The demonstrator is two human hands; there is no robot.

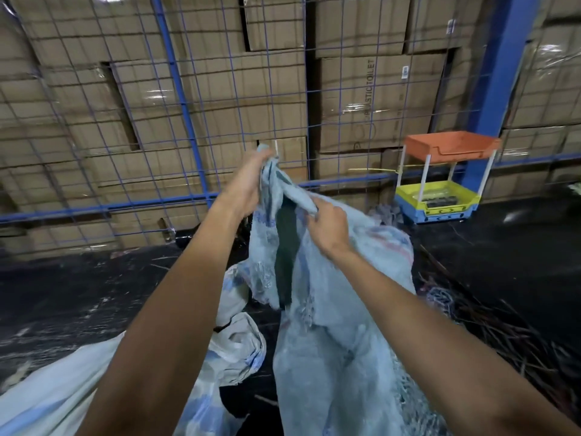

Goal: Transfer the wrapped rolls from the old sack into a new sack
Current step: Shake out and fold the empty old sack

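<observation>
A worn, frayed pale-blue woven sack stands upright in front of me, bulging with lumps under the fabric. My left hand grips its bunched top edge high up. My right hand pinches the opposite edge a little lower, to the right. Between the two hands a long dark slit shows in the sack. A second, whiter sack with blue print lies crumpled on the floor at lower left, under my left forearm. No wrapped roll is visible in the open.
A blue wire-mesh fence runs across the back, with stacked, film-wrapped cardboard boxes behind it. A small two-tier plastic rack with an orange top stands at right by a blue post. Loose sticks and strings litter the dark floor at right.
</observation>
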